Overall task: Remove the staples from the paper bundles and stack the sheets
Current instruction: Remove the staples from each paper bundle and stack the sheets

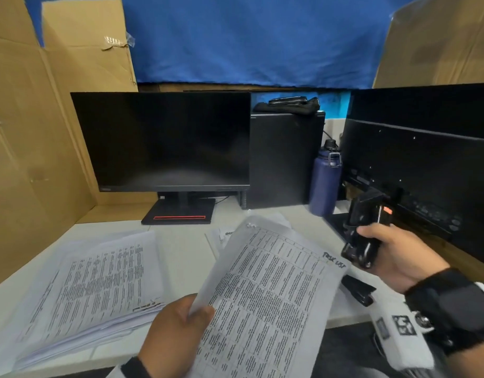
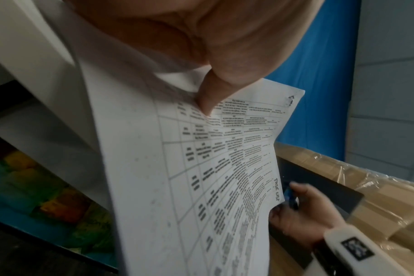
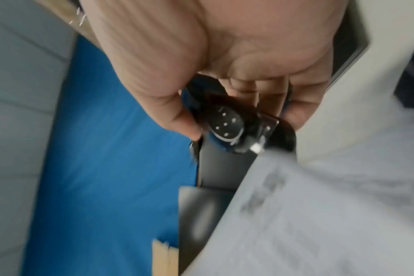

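My left hand (image 1: 181, 323) pinches the lower left edge of a printed paper bundle (image 1: 265, 296) and holds it tilted above the desk; in the left wrist view the thumb (image 2: 208, 97) presses on the printed sheet (image 2: 225, 168). The bundle's top left corner (image 1: 250, 226) looks crumpled. My right hand (image 1: 393, 255) grips a black staple remover (image 1: 363, 233) to the right of the bundle, apart from it. The right wrist view shows the fingers (image 3: 177, 112) curled round the black tool (image 3: 236, 130).
A thick stack of printed sheets (image 1: 99, 290) lies on the white desk (image 1: 186, 249) at the left. A black stapler (image 1: 358, 290) lies under the bundle's right edge. A monitor (image 1: 164, 140), computer tower (image 1: 284, 159), blue bottle (image 1: 325, 181) and second screen (image 1: 426, 159) stand behind. Cardboard (image 1: 31, 132) walls the left.
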The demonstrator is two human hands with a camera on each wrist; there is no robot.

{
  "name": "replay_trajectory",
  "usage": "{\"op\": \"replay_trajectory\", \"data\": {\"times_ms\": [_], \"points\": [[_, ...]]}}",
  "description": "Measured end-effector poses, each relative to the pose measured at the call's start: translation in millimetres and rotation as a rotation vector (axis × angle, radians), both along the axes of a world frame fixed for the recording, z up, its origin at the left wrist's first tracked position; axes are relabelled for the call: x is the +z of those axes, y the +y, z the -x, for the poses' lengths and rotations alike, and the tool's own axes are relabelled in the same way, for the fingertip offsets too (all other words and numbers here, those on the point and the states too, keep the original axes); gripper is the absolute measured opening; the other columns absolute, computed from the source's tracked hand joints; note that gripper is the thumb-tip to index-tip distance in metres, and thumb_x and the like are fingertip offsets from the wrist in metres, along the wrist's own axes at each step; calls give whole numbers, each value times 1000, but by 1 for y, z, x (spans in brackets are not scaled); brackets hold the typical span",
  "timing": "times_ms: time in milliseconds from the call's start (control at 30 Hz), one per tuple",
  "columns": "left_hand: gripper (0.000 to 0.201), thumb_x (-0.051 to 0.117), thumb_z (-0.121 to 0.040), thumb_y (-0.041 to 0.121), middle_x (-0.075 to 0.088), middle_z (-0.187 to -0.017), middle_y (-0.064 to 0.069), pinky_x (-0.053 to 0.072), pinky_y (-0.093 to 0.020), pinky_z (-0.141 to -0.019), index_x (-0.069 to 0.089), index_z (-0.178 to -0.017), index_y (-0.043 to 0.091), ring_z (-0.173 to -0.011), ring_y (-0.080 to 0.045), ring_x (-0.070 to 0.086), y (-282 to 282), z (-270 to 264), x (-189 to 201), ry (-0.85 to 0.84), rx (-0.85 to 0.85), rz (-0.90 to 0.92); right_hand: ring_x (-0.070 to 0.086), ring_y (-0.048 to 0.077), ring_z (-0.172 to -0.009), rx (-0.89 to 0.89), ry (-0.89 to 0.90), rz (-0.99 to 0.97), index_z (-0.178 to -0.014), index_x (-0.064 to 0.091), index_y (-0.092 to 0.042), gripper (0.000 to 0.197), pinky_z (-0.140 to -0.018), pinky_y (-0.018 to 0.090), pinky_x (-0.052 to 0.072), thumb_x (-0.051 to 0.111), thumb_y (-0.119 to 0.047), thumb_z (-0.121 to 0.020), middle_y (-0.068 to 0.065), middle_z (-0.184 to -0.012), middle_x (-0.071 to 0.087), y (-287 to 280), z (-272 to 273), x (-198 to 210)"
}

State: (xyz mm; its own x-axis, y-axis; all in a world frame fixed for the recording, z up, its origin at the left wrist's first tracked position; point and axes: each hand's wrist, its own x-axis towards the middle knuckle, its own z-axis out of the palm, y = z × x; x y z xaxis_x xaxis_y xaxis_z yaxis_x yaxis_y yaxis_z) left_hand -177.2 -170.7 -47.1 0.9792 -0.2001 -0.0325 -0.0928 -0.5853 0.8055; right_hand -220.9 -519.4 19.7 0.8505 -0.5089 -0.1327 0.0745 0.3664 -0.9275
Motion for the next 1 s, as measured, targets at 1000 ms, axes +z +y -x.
{"op": "replay_trajectory", "data": {"times_ms": [1000], "points": [[25,62,-99,38,63,-65,9,43,-19,-65,65,-74,43,-69,-4,60,-30,24,-15,-37,-122,-103,68,13,-61,-327,-271,311,-75,64,-15,17,-69,37,54,69,-22,-91,-5,-55,64,100,7,-3]]}}
